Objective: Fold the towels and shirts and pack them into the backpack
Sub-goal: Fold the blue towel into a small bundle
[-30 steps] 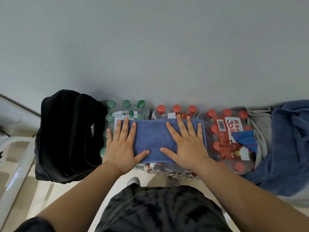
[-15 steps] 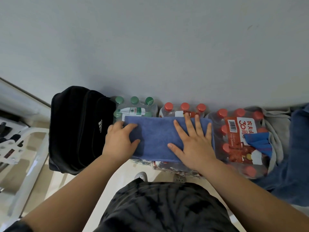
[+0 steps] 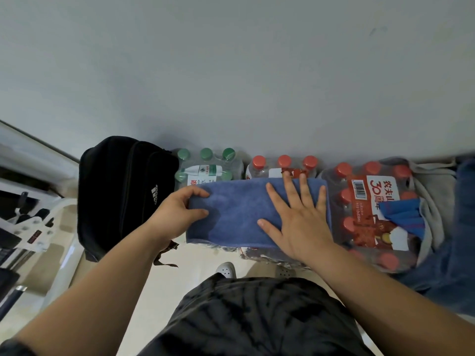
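Note:
A folded blue towel (image 3: 239, 214) lies across shrink-wrapped packs of water bottles (image 3: 370, 209) against the wall. My left hand (image 3: 177, 214) grips the towel's left end, fingers curled over its edge. My right hand (image 3: 300, 219) presses flat on the towel's right half, fingers spread. A black backpack (image 3: 120, 191) stands upright just left of the bottles, beside my left hand; its zips look closed. At the far right lie a grey garment (image 3: 431, 186), a bright blue cloth (image 3: 401, 217) and a large dark blue fabric (image 3: 462, 240).
Green-capped bottles (image 3: 205, 163) and red-capped bottles (image 3: 282, 163) stand against the grey wall behind the towel. A white frame with dark items (image 3: 30, 227) sits at the left. My shoes (image 3: 226, 269) stand on the pale floor below the packs.
My left hand went from lying flat on the towel to curling round its left end. The right hand stayed flat on the towel.

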A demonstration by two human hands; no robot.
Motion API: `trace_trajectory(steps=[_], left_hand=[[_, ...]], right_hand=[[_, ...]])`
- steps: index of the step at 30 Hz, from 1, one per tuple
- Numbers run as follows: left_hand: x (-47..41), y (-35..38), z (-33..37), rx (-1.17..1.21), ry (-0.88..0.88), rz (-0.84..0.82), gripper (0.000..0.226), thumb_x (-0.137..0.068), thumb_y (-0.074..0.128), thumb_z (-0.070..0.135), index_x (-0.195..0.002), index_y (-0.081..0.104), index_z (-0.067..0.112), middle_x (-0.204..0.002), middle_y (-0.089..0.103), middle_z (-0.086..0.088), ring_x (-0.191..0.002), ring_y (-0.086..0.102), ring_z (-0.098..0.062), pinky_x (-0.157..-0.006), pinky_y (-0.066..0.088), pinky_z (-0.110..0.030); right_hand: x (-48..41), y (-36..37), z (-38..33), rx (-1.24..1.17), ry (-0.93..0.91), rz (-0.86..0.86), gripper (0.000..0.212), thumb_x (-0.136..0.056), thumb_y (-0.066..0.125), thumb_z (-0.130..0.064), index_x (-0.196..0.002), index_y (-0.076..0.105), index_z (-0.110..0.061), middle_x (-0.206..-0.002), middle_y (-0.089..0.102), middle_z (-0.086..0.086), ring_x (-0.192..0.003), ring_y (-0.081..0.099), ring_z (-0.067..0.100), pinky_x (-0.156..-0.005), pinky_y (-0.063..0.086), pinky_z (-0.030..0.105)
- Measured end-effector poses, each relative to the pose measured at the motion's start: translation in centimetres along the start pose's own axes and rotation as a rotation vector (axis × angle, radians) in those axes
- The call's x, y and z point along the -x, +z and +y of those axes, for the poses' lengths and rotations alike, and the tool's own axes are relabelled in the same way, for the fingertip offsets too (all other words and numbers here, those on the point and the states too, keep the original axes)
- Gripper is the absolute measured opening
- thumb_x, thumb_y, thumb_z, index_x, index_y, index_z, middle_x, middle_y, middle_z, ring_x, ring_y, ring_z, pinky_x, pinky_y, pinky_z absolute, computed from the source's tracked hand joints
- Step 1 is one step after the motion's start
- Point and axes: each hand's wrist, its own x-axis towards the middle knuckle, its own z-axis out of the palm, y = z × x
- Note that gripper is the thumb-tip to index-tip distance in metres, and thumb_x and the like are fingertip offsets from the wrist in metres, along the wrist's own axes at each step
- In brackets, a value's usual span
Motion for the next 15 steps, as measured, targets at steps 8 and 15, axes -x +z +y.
trace_trajectory(steps=[8,15], left_hand=[[0.2,-0.8,0.1,0.149,0.084,0.081,0.047,-0.088,0.068,-0.005,-0.117,0.069,0.033,-0.115,0.067,0.006,-0.089,0.070,-0.005,-0.075,0.057,-0.021],[-0.4,-2.9,-0.3,0.124,0.204,0.130,0.060,-0.087,0.070,-0.003,-0.135,0.059,0.031,-0.131,0.060,0.006,-0.119,0.060,-0.010,-0.104,0.051,-0.035]], right_hand=[[0.3,-1.2,-2.5,0.017,-0.078,-0.033,0.082,-0.091,0.007,-0.078,-0.155,-0.020,-0.036,-0.161,-0.036,0.000,-0.148,-0.031,0.034,-0.114,-0.015,0.069],[-3.0,-1.0,-5.8,0.107,-0.095,-0.071,0.082,-0.094,0.015,-0.075,-0.158,-0.014,-0.031,-0.163,-0.030,-0.006,-0.148,-0.031,0.034,-0.113,-0.014,0.070]])
